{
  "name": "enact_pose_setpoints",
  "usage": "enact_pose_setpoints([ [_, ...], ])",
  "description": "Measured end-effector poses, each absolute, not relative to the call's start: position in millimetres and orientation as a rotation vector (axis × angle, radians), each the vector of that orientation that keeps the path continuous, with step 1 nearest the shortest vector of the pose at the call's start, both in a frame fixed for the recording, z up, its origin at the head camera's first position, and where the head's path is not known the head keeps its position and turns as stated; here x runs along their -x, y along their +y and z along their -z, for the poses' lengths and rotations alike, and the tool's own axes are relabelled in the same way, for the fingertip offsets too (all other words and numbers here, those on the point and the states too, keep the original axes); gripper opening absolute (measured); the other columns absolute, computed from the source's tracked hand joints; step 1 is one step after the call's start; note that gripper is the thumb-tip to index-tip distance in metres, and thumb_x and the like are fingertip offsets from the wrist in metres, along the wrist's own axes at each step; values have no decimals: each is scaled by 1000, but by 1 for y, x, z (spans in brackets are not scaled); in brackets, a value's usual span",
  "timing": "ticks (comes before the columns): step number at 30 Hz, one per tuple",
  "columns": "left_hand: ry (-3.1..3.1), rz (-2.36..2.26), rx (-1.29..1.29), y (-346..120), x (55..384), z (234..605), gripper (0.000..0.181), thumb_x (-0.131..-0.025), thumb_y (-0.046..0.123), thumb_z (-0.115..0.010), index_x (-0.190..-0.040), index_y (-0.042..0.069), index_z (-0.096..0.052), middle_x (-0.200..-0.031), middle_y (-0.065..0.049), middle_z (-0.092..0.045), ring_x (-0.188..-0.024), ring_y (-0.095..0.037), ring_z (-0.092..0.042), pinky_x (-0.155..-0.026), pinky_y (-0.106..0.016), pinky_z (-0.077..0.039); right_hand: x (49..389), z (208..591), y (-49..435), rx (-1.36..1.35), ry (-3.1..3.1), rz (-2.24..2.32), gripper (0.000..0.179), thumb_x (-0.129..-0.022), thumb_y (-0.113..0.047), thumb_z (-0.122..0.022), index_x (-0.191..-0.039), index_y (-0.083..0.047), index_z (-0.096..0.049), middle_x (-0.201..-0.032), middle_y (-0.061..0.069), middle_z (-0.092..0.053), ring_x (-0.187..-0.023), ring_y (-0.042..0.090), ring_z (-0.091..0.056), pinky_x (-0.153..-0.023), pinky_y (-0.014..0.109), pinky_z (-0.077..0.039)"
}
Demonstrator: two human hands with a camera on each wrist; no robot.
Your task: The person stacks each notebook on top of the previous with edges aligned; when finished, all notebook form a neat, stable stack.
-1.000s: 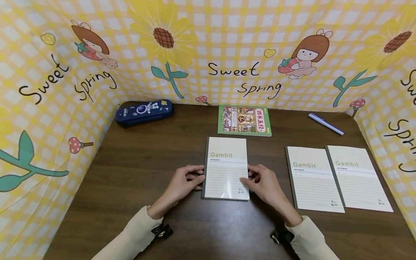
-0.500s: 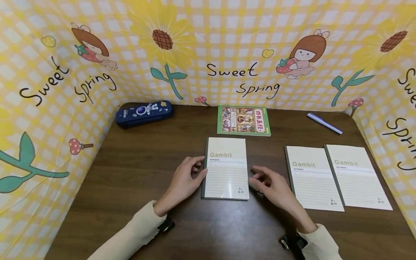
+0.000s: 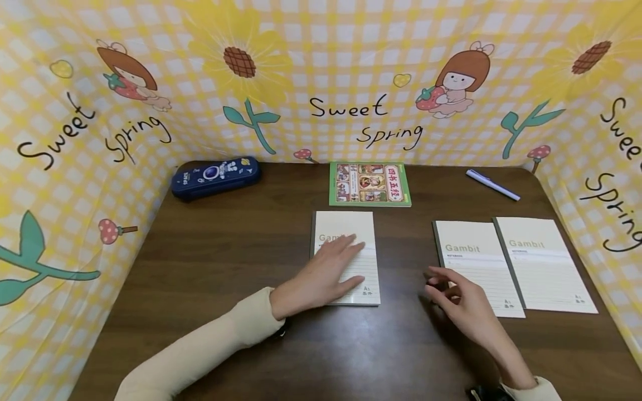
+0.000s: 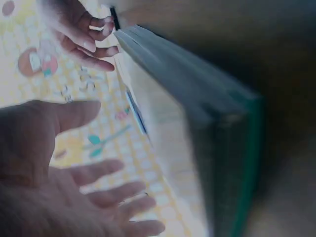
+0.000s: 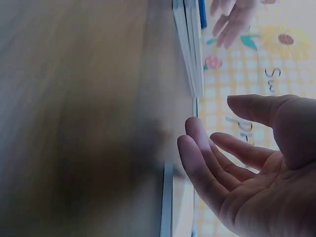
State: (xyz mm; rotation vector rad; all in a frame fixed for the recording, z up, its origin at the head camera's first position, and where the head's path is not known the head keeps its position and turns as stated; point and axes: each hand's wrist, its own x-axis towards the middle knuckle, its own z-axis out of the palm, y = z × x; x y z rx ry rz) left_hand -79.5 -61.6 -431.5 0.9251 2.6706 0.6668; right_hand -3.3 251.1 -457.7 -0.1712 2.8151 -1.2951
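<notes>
A stack of notebooks (image 3: 346,224), with a cream "Gambit" cover on top, lies mid-table in the head view. My left hand (image 3: 323,270) spreads over its cover, fingers straight, hiding part of the print. In the left wrist view a gap shows between that hand (image 4: 74,182) and the stack (image 4: 168,118), whose lowest layer has a green edge. Right of the stack, my right hand (image 3: 463,301) overlaps the lower left of a second Gambit notebook (image 3: 471,234), fingers loosely bent and holding nothing. A third Gambit notebook (image 3: 546,273) lies against the second one's right side.
Behind the stack lies a green-bordered picture book (image 3: 370,184). A dark blue pencil case (image 3: 215,178) sits at the back left, and a pale lilac pen (image 3: 493,185) at the back right. Yellow checked cloth (image 3: 281,33) encloses the brown table (image 3: 225,239) on three sides.
My right hand has let go of the stack's right edge and moved right to the second notebook. My left hand has left the spine side and come over the cover.
</notes>
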Motion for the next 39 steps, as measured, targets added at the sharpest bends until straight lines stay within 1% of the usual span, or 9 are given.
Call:
enact_pose_setpoints([
  [8, 2468, -347, -1380, -12, 89, 413, 75, -104, 45, -63, -165, 16, -31, -173, -10, -27, -161, -29, -28, -129, -57, -28, -13, 458, 285, 115, 3065, 1131, 43, -93, -13, -79, -133, -4, -67, -110, 16, -76, -84, 7, -73, -65, 21, -60],
  [10, 2408, -269, -1452, 2, 88, 410, 75, -105, 46, -61, -166, 17, -29, -174, -8, -24, -162, -28, -26, -130, -55, -26, -16, 459, 294, 95, 3097, 1084, 43, -92, -11, -79, -133, -2, -67, -112, 17, -75, -86, 13, -74, -64, 19, -59],
  [13, 2319, -165, -1524, 26, 87, 409, 74, -106, 48, -57, -167, 20, -26, -176, -5, -21, -163, -26, -22, -131, -52, -23, -22, 460, 306, 75, 3142, 1013, 44, -91, -9, -80, -131, 2, -66, -114, 20, -73, -88, 28, -74, -63, 20, -59],
  [15, 2269, -98, -1553, 42, 86, 410, 73, -107, 50, -54, -167, 23, -24, -176, -2, -18, -164, -23, -19, -132, -49, -22, -26, 461, 314, 57, 3170, 959, 44, -90, -9, -81, -130, 3, -67, -114, 22, -72, -91, 36, -73, -64, 25, -60],
  [18, 2219, 3, -1559, 63, 84, 414, 73, -106, 54, -51, -168, 28, -21, -177, 3, -13, -164, -19, -15, -133, -46, -20, -32, 462, 323, 34, 3190, 871, 45, -92, -15, -80, -130, 5, -66, -118, 27, -71, -99, 45, -70, -76, 46, -60],
  [22, 2186, 156, -1499, 85, 78, 419, 78, -103, 65, -47, -168, 37, -13, -177, 10, -1, -165, -13, -7, -134, -43, -20, -39, 465, 333, -12, 3119, 807, 51, -101, -30, -70, -136, 7, -62, -136, 34, -62, -120, 56, -59, -92, 69, -47],
  [26, 2173, 294, -1464, 101, 71, 424, 80, -100, 72, -43, -167, 42, -9, -176, 17, 5, -164, -8, -2, -133, -38, -20, -46, 469, 339, -15, 3022, 818, 59, -106, -36, -61, -146, 7, -54, -154, 37, -45, -137, 62, -42, -100, 76, -38],
  [31, 2146, 392, -1443, 109, 65, 424, 79, -100, 74, -40, -166, 43, -12, -175, 20, 7, -164, -4, 0, -134, -36, -18, -54, 476, 341, -12, 2967, 842, 66, -107, -38, -60, -154, 6, -44, -165, 33, -31, -152, 58, -24, -105, 81, -31],
  [39, 2090, 367, -1431, 113, 63, 424, 78, -102, 69, -42, -167, 38, -13, -176, 16, 2, -163, -4, -3, -132, -34, -22, -55, 475, 338, -42, 2918, 785, 75, -105, -46, -60, -158, 4, -39, -168, 31, -25, -158, 52, -17, -108, 80, -29],
])
